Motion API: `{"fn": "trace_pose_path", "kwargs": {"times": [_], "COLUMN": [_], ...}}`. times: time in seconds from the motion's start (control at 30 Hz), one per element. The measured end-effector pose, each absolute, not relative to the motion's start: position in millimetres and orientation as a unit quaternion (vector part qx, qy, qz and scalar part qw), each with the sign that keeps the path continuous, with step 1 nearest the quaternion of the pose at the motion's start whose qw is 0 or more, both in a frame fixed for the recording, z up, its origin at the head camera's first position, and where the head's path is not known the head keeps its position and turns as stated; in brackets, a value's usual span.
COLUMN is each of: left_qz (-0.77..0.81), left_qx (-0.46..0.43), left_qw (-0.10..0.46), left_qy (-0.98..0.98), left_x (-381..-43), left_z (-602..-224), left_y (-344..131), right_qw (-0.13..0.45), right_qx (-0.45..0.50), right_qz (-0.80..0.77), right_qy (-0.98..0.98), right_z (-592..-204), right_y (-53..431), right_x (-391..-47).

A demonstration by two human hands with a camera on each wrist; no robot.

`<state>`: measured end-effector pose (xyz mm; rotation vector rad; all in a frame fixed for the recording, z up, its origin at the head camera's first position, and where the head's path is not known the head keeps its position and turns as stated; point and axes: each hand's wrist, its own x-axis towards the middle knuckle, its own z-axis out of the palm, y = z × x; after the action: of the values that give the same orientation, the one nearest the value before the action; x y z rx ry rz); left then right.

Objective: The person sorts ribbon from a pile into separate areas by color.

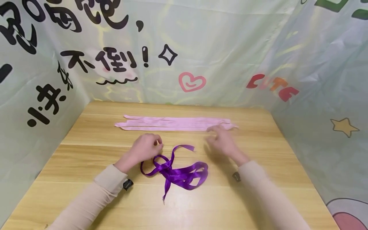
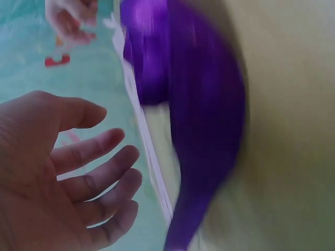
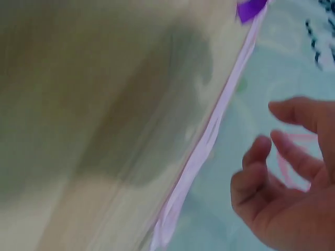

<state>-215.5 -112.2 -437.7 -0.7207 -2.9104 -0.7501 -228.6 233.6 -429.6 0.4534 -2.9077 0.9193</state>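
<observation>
A tangled purple ribbon point(image 1: 175, 174) lies in loose loops on the wooden table, one end trailing toward me and another curving away. My left hand point(image 1: 147, 147) hovers at its left upper loop; the left wrist view shows the fingers point(image 2: 99, 183) loosely bent with nothing between them. Farther back, pink ribbon strips point(image 1: 172, 124) lie flat side by side across the table. My right hand point(image 1: 221, 140), a little blurred, is near their right end and overlaps it in the head view. Its fingers point(image 3: 256, 183) are loosely curled around nothing in the right wrist view.
The wooden table point(image 1: 86, 166) is bounded at the back and sides by a pale printed cloth point(image 1: 230, 41) with black lettering, a heart and a star. A small black device point(image 1: 127, 184) sits at the left wrist, another point(image 1: 236, 176) at the right.
</observation>
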Motion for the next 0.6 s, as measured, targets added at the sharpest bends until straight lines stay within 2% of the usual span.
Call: {"fn": "trace_pose_path", "kwargs": {"times": [0.17, 0.43, 0.6], "left_qz": [-0.218, -0.245, -0.245], "left_qx": [-0.265, -0.249, -0.269], "left_qw": [0.008, -0.028, -0.042], "left_qy": [-0.939, -0.937, -0.93], "left_x": [-203.7, -192.9, -186.1], "left_z": [-444.1, -449.9, -451.6], "left_y": [-90.1, -73.1, -66.7], "right_qw": [0.003, -0.023, -0.048], "right_qx": [0.237, 0.323, 0.357], "right_qz": [0.288, 0.257, 0.237], "right_qy": [-0.928, -0.911, -0.902], "right_z": [-431.0, -435.4, -438.7], "right_y": [204.8, 172.0, 161.4], "right_x": [-211.5, -200.5, -199.0]}}
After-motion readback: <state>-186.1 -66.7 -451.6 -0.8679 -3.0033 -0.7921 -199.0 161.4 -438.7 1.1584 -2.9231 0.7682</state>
